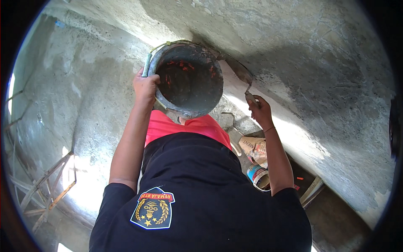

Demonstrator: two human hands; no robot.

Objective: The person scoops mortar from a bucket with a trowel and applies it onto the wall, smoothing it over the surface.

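Observation:
My left hand (146, 84) grips the left rim of a dark, grimy bucket (187, 90), tilted so that I look into it; reddish marks show on its inner wall. My right hand (260, 110) is closed on the wooden handle of a trowel (240, 70). The trowel's blade lies at the upper right of the bucket, close to or against the grey plastered wall (306, 75); whether it touches cannot be told. The bucket hangs in front of my red shorts.
Metal scaffold frames (48, 197) stand at the lower left beside rough grey walls. Below my right arm are a crumpled brown paper sack (254, 149) and an open paint pail (254, 174), with some planks (312, 189) further right.

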